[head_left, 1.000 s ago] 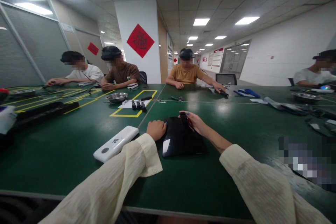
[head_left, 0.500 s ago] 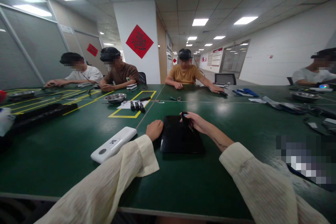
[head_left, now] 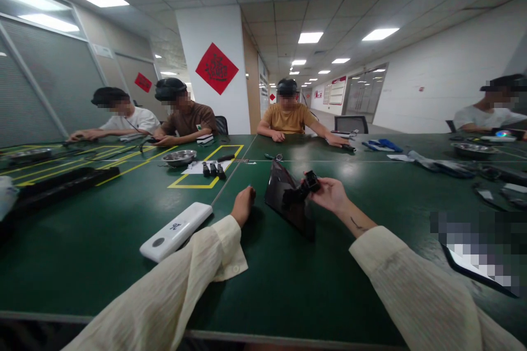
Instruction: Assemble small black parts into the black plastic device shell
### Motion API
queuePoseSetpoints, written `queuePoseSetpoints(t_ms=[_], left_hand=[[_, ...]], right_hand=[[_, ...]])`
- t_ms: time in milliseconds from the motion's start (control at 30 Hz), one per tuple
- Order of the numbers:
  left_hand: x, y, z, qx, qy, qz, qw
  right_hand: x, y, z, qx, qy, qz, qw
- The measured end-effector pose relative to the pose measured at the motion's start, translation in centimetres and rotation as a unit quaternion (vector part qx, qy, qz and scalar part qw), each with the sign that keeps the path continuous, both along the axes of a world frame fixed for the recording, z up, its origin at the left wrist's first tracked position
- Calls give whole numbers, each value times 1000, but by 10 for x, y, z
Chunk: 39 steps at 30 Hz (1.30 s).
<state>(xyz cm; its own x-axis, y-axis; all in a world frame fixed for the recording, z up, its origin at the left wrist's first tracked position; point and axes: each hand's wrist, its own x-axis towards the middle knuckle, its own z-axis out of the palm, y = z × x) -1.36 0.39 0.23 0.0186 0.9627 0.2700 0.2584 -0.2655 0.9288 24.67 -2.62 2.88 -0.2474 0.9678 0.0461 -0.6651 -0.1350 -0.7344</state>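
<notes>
My right hand (head_left: pixel 333 194) grips a black jointed bracket (head_left: pixel 300 189) by its blocky end. Behind the bracket stands a thin, glossy black panel (head_left: pixel 284 184), tilted up on edge, its lower corner close to the table; the bracket looks joined to it, though the joint is hard to make out. To the left, my left hand (head_left: pixel 244 204) rests on the table with fingers curled, apart from the panel. Whatever its fingers may hold is too small to name. Beside my left forearm lies a white power bank (head_left: pixel 177 232) marked 26.
On the green table (head_left: pixel 263 296), several small black parts (head_left: pixel 214 169) lie within yellow tape near a metal bowl (head_left: pixel 180 158). A long black tray (head_left: pixel 61 189) is at left. Cloths and cables (head_left: pixel 440 164) lie at right. Several people sit around the table.
The black panel has gone from lying flat to standing tilted on edge. My right hand has turned and moved slightly right with the bracket. My left hand has come away from the panel.
</notes>
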Motion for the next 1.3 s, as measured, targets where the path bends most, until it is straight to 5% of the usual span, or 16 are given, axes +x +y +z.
queuePoseSetpoints(t_ms=[233,633,800,967,1300], left_hand=[[1,2,0,4,18,11,1000],[5,-9,7,-1,-44,-74,996],[7,-10,7,-4,-56,-56,997],[12,-13,8,15,-4,-82,997],[12,-21,9,25,70,-145,987]], right_hand=[[-6,-3,-4,-50,0,-42,998],[-8,-5,-11,-29,-78,16,996],[-18,2,-17,-35,-92,-43,994],[-22,10,-26,-37,-114,-82,989],[-35,8,-35,-20,-169,-45,984]])
